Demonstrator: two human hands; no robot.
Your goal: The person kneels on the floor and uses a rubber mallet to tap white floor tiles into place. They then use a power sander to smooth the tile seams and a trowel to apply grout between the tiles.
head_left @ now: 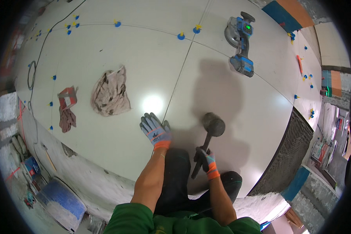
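My left hand [156,132], in a grey and orange work glove, lies flat on a large pale floor tile [144,150] with its fingers spread. It rests beside the joint between two tiles. My right hand [205,158], gloved alike, is wrapped round the handle of a rubber mallet [215,124]. The mallet's dark round head points away from me, over the tile on the right. Whether the head touches the tile, I cannot tell. Beyond it, at the far right, a blue and grey cordless tile vibration tool [242,45] stands on the tiles.
A stained cloth [111,93] and a red and grey rag or glove [68,107] lie at left. Blue and yellow levelling clips [181,36] stand along the joints. Combed grey mortar [284,158] borders the tile at right. A black cable [43,46] and a blue barrel [61,202] are at left.
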